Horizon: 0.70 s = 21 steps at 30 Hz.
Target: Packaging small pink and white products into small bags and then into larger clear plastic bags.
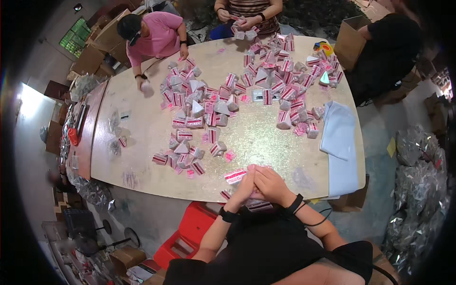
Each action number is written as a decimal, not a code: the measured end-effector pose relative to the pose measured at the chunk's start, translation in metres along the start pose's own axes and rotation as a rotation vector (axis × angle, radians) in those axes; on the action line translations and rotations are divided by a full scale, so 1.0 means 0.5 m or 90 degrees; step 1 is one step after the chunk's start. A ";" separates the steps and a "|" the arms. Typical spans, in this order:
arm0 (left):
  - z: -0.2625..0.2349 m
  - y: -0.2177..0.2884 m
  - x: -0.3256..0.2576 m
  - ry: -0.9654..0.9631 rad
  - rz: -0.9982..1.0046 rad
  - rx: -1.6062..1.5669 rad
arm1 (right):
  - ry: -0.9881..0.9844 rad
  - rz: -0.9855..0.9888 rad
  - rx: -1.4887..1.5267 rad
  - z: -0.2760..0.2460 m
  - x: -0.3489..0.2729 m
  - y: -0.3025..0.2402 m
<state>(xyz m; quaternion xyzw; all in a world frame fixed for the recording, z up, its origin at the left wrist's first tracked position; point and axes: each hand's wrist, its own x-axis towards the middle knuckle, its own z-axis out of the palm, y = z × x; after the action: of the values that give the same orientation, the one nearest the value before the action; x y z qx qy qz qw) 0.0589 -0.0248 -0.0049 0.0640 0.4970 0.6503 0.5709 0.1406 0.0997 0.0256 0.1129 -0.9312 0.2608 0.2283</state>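
Observation:
My left hand (245, 187) and my right hand (271, 183) are pressed together at the table's near edge, with fingers closed. What they hold between them is hidden by the fingers. Right beside my left hand is a shiny clear-wrapped packet (235, 177) with a red and white stripe; I cannot tell whether the fingers grip it. More striped packets (259, 206) show just below my hands, against my black top. Farther off, a large spread of wedge-shaped, cake-slice-like wrapped pieces (194, 122) with pink and red stripes covers the middle of the table (137, 156).
A folded pale-blue cloth (341, 142) hangs over the right edge. Across the table, a person in pink (159, 35) and another in stripes (254, 14) handle pieces. Someone in black (392, 52) stands by a cardboard box (350, 42). A red stool (197, 223) is below left.

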 end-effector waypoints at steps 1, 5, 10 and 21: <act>0.043 -0.003 0.021 0.131 0.008 -0.058 | -0.001 0.007 0.015 -0.009 0.001 0.010; 0.059 0.039 0.058 0.049 0.038 0.048 | 0.067 0.012 0.036 -0.041 0.010 0.058; 0.064 0.076 0.071 0.052 0.082 0.124 | 0.099 0.067 0.040 -0.048 0.017 0.088; 0.031 0.125 0.111 -0.106 -0.154 0.028 | 0.101 0.096 0.094 -0.020 0.009 0.094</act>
<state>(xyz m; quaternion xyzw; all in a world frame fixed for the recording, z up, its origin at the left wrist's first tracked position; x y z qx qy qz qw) 0.0078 0.0382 0.0210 0.0697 0.4660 0.5582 0.6829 0.1249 0.1443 0.0151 0.0381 -0.8943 0.3530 0.2724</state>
